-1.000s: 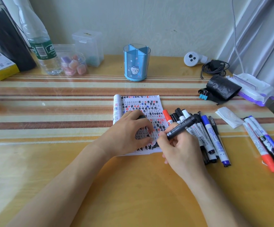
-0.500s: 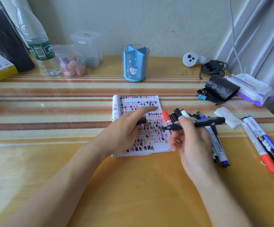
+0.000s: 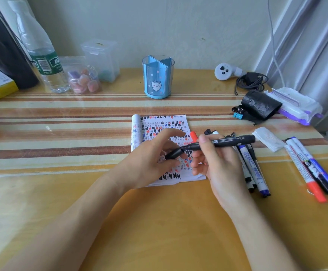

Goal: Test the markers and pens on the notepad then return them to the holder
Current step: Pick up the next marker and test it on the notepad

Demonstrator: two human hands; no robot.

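Black marker [image 3: 229, 141]: held level above the notepad's [image 3: 159, 124] right edge, tip end pointing left, butt over the loose pile of markers [image 3: 251, 169].

Right hand [image 3: 218, 165]: palm turned up and left, forearm coming in from lower right. Its fingers [image 3: 203, 141] pinch the marker near mid-barrel, and the lower ones are curled.

Left hand [image 3: 151, 159]: over the notepad, forearm coming in from lower left. Thumb and one finger pinch the cap [image 3: 173, 154], index raised and half-straight. The cap's mouth meets the marker tip; cannot tell if it is seated.

Notepad lies flat on the surface [image 3: 159, 222], page full of black, red and blue marks.

Holder [image 3: 158, 77]: upright behind the notepad, well apart from both hands.

Three more markers [image 3: 311, 169] lie together at far right.
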